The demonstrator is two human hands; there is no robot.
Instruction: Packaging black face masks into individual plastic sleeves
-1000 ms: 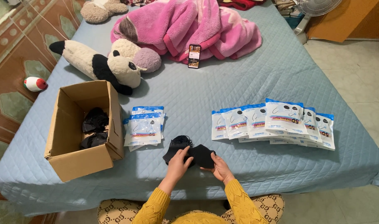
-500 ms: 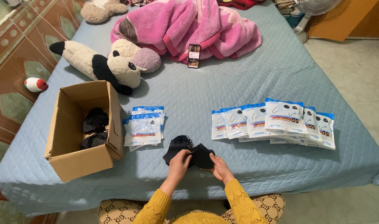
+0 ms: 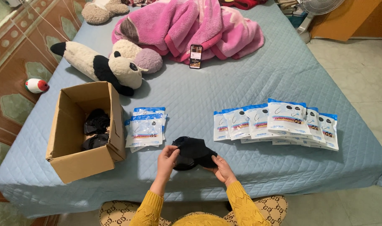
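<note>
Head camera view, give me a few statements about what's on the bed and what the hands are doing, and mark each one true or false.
1. Both hands hold a black fabric piece on the bed: the left hand at its left edge, the right hand at its right. True.
2. The cardboard box is empty. False: dark items lie inside it.
3. A row of overlapping white and blue packets lies to the right of the hands. True.
4. The phone sits inside the box. False: it lies on the bed by the pink blanket.
5. A smaller packet stack lies beside the box. True.
</note>
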